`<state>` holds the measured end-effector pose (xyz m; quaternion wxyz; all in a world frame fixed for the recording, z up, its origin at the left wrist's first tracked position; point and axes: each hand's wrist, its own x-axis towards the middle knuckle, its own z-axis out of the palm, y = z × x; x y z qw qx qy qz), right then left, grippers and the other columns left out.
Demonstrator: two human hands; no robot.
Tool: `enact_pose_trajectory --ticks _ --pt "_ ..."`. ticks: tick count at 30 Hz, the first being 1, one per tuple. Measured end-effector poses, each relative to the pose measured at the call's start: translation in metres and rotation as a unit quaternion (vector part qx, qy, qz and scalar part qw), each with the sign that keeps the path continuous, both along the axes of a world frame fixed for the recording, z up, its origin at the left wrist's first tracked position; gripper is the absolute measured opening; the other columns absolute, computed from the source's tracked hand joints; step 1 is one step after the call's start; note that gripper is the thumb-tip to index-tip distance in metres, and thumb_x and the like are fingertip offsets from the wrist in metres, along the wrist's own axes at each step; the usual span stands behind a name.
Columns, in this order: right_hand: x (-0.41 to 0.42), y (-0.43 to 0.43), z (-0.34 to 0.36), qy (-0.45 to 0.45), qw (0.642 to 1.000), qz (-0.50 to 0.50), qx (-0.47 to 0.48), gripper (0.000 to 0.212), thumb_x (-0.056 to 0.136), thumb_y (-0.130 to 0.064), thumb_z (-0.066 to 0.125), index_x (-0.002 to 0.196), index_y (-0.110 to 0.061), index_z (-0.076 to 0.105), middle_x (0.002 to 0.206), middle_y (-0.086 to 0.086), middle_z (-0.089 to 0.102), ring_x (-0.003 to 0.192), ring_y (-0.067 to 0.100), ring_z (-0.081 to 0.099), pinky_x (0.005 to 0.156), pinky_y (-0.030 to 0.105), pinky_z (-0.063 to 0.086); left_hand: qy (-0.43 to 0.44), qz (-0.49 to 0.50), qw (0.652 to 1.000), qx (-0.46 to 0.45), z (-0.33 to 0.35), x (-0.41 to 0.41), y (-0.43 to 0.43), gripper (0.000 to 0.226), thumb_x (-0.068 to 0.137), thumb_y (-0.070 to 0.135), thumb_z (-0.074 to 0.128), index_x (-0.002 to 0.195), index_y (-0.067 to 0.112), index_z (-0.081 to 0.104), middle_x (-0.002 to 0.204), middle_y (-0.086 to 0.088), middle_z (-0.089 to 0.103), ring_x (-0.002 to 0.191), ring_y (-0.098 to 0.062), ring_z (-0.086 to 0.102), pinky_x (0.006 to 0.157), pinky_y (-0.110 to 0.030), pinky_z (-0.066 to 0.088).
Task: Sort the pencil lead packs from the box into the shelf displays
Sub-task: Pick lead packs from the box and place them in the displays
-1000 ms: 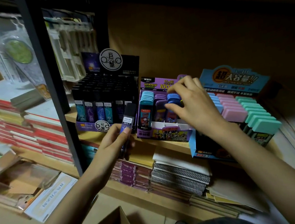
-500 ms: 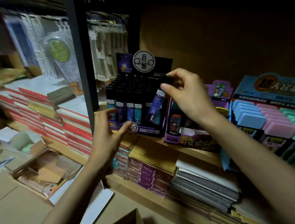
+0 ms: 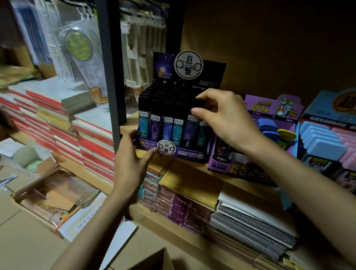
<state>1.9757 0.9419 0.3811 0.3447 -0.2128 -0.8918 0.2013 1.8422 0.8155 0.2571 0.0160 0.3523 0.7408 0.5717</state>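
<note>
Left hand [image 3: 129, 160] grips the display [image 3: 187, 154] at its front corner, apparently to steady it, as right hand [image 3: 225, 117] pinches a pack [image 3: 190, 131] by its black cap, seating it upright in the front row.

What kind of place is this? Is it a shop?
Probably a stationery shop or its stockroom: a lead display stands on the shelf, notebooks lie stacked beside and below it, and packaged goods hang behind.
</note>
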Motion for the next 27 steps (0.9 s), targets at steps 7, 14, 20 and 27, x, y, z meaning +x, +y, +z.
enact_pose_trajectory --ticks 7,14,20,27 --pt "-0.001 0.006 0.007 -0.033 0.999 0.001 0.015 0.025 0.085 -0.019 0.067 0.109 -0.009 0.066 0.093 0.006 0.069 0.083 0.019 0.064 0.081 0.038 0.053 -0.003 -0.003 1.0 -0.006 0.0 -0.001 -0.001 0.062 0.082 0.025 0.067 0.135 0.011 0.038 0.131 -0.008 0.055 0.116 -0.018 0.054 0.097 -0.042 0.048" --pt "0.001 0.009 0.002 -0.052 0.997 -0.008 0.057 0.031 0.086 -0.02 0.067 0.115 -0.01 0.065 0.098 0.0 0.066 0.087 0.01 0.057 0.074 0.012 0.037 0.004 0.002 1.0 -0.009 -0.001 -0.002 -0.001 0.061 0.081 0.026 0.067 0.134 0.012 0.038 0.131 -0.007 0.055 0.117 -0.02 0.054 0.097 -0.047 0.048" --pt "-0.007 0.007 -0.005 -0.054 0.998 -0.011 0.031 0.026 0.085 -0.018 0.068 0.109 -0.009 0.066 0.085 0.001 0.062 0.08 0.016 0.061 0.072 0.024 0.046 0.01 0.003 1.0 -0.003 -0.002 -0.002 -0.001 0.061 0.082 0.025 0.068 0.134 0.013 0.038 0.132 -0.006 0.054 0.119 -0.019 0.053 0.097 -0.045 0.048" --pt "-0.006 -0.001 -0.003 -0.151 0.967 -0.044 0.199 0.031 0.087 -0.027 0.065 0.11 -0.007 0.063 0.105 0.01 0.063 0.1 0.027 0.057 0.08 0.033 0.046 0.044 -0.028 0.997 -0.062 0.005 -0.011 -0.023 0.066 0.082 0.021 0.069 0.139 0.01 0.036 0.139 -0.01 0.047 0.124 -0.017 0.045 0.095 -0.027 0.039"
